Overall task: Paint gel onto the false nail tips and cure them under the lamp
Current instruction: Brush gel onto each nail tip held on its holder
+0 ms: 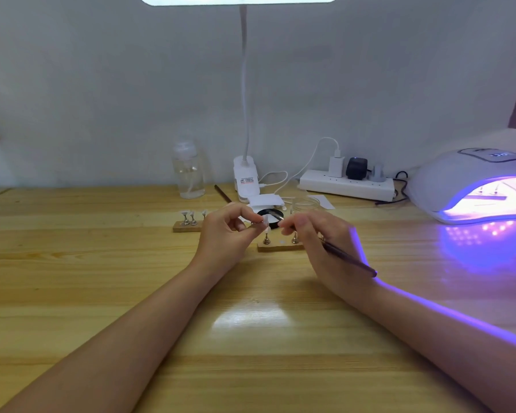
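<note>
Wide wooden surface [102, 293], lit from above by a clip-on desk light [245, 174] at the far middle. At the far right, curing lamp [465, 180] switched on, violet glow spilling over the wood, mouth facing near and left; something set inside, too small to make out. Behind centre, a white power strip [346, 186] and a clear pump bottle [189, 171] to the left of it. Two small wooden blocks with metal stands: left block [188, 225] carrying tips already mounted, right block [280, 246] with two stands on it. Between the blocks, left hand [227, 231] raised a little off the surface, fingers curled, pinching a stand with a false nail tip [265, 219] on top. Right hand [313, 234] closed round a brush [349, 259] in a pen grip. Brush lying on a slant, long axis running from near right to far left, handle end toward the wrist, bristle end reaching over a black gel pot [270, 217] just beside the held tip. Tip's own facing too small to tell. Judged step: painting gel on a single tip, with part of the batch seemingly under the lamp. Next move likely to call for a light, steady stroke along the tip, keeping the stand still, then setting it back upright on a block without touching the wet gel.
</note>
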`<state>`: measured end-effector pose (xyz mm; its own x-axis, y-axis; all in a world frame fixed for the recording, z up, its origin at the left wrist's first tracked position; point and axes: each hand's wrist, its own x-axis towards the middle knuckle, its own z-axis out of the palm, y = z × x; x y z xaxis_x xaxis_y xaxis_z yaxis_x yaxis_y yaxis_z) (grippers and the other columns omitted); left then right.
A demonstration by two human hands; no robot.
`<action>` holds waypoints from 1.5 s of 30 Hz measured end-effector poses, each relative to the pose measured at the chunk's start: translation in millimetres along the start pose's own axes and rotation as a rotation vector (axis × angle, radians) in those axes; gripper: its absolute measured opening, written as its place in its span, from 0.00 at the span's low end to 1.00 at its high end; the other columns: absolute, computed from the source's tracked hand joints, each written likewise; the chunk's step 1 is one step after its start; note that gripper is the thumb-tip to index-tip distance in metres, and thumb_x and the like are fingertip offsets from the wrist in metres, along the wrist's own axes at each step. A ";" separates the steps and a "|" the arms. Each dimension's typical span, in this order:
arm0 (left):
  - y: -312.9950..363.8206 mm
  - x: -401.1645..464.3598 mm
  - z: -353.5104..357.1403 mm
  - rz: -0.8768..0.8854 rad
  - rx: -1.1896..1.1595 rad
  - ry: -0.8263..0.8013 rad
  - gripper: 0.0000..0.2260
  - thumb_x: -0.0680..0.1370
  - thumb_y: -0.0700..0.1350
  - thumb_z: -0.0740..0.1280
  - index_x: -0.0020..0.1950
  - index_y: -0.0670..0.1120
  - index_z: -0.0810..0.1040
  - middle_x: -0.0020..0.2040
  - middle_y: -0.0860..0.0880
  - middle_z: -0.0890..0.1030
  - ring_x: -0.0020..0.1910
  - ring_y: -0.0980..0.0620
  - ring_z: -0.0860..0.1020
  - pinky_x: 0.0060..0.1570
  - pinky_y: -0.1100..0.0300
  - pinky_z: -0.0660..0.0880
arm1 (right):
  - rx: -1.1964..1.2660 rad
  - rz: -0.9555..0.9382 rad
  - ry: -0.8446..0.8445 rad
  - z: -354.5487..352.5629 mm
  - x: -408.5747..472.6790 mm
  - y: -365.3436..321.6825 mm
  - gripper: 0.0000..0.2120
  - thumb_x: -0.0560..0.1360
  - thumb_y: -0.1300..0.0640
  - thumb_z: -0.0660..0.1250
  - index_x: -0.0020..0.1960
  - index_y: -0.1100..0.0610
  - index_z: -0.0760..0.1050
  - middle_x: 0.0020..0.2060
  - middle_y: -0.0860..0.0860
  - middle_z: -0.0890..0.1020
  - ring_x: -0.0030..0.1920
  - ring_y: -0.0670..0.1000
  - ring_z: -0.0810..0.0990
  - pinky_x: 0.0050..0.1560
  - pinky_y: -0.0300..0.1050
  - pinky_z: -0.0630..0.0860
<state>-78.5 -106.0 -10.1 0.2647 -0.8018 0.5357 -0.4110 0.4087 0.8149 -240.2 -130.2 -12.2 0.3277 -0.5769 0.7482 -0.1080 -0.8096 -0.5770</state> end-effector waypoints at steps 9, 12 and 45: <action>2.3 -0.6 0.1 -0.012 -0.003 0.008 0.11 0.68 0.35 0.73 0.33 0.50 0.76 0.37 0.52 0.77 0.28 0.62 0.68 0.32 0.72 0.67 | 0.046 0.041 0.005 0.6 -0.6 -3.8 0.18 0.75 0.46 0.53 0.40 0.50 0.79 0.34 0.41 0.80 0.38 0.41 0.80 0.39 0.35 0.76; 3.1 -1.1 -0.2 -0.014 -0.005 0.006 0.11 0.68 0.35 0.73 0.33 0.50 0.76 0.37 0.52 0.76 0.28 0.62 0.68 0.32 0.73 0.67 | -0.010 0.043 -0.025 0.1 0.6 -4.0 0.19 0.75 0.45 0.53 0.43 0.53 0.80 0.36 0.39 0.80 0.41 0.39 0.79 0.42 0.33 0.74; 0.1 -0.1 1.3 0.110 0.085 0.012 0.10 0.69 0.36 0.72 0.47 0.48 0.81 0.38 0.56 0.78 0.30 0.63 0.69 0.32 0.72 0.65 | 0.074 0.104 -0.034 -0.6 -3.0 -2.4 0.20 0.74 0.43 0.53 0.34 0.49 0.79 0.27 0.46 0.80 0.32 0.42 0.78 0.38 0.37 0.74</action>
<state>-79.7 -106.5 -10.4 0.2237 -0.7488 0.6239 -0.5105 0.4553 0.7294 -241.5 -126.6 -12.9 0.3500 -0.6526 0.6721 -0.0735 -0.7344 -0.6748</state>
